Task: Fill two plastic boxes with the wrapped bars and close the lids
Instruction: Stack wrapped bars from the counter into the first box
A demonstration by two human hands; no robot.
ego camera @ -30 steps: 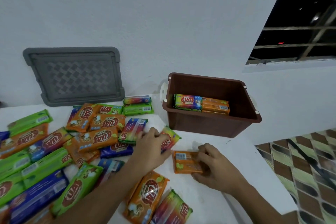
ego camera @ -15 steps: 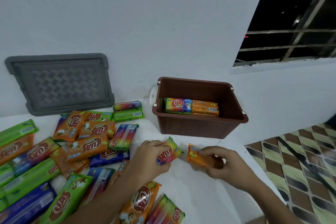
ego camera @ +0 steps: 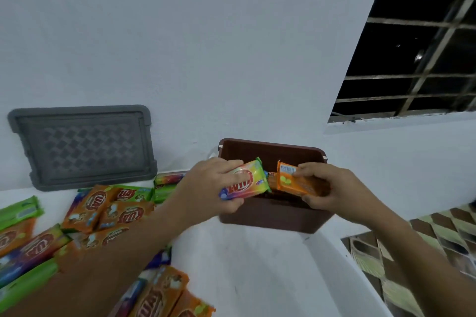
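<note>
Holding one wrapped bar apiece, two bare hands are up over the open brown plastic box (ego camera: 270,219) at the far side of the white table (ego camera: 247,273). The left hand (ego camera: 213,185) has its fingers closed round a rainbow-coloured wrapped bar (ego camera: 244,183), logo upside down from where I stand. The right hand (ego camera: 332,190) pinches an orange wrapped bar (ego camera: 293,180) between thumb and fingers, barcode end towards the other bar. Both bars sit above the box's mouth, close beside each other; whether they touch I cannot tell.

I count one box and one grey patterned plastic lid (ego camera: 82,147), which leans upright against the white wall (ego camera: 206,46). A second box is nowhere I can see. The loose heap of wrapped bars (ego camera: 108,211), orange, green, blue and rainbow, spreads over the left of the table; roughly a dozen show, but the left forearm covers some and the frame edges cut off others, so an exact count escapes me. The box's inside is almost wholly hidden by the hands and held bars; only a sliver of orange wrapper shows between them.

Half a second ago both hands were low at the table surface with the same two bars; now they have risen to the box.
</note>
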